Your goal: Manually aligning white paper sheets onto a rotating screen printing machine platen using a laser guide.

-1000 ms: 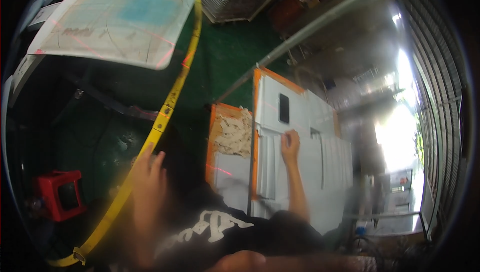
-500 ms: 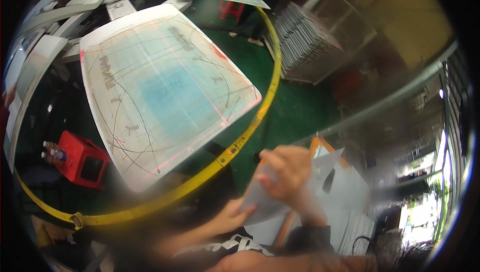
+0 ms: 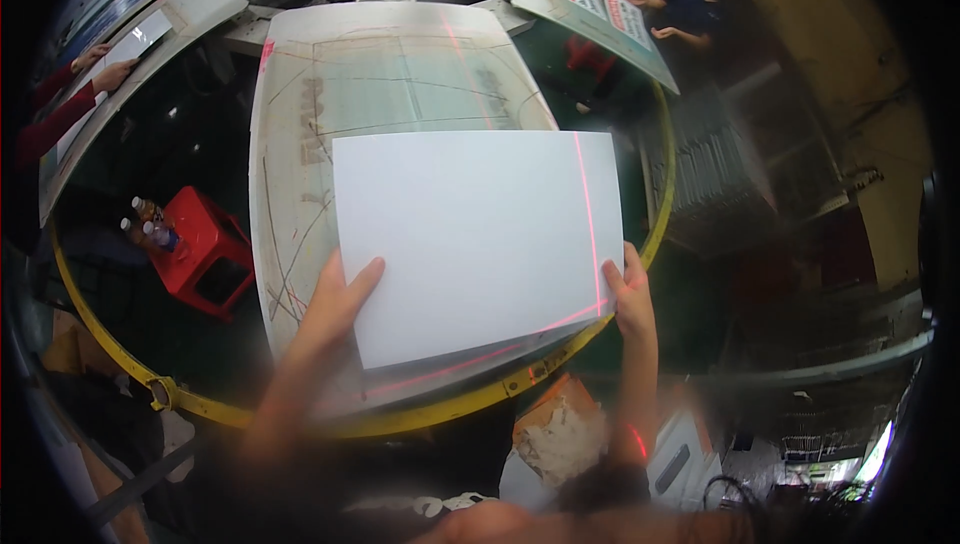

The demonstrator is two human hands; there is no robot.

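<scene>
Holding a white sheet [image 3: 475, 244] at the frame's centre, over a pale scuffed platen [image 3: 395, 79], the left hand [image 3: 335, 309] is gripping its lower-left edge, fingers spread on top, while the right hand [image 3: 632, 294] is pinching the lower-right corner. A red stool [image 3: 205, 254] is sitting at left.

One head-worn fisheye view looks steeply down, close over a printing pallet [image 3: 300, 144] at 12 o'clock; forearms enter from 6 o'clock.

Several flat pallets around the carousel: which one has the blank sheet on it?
The worn, scratched pallet straight ahead; both hands, left hand and right hand, hold the white sheet over it. The others sit further round.
</scene>
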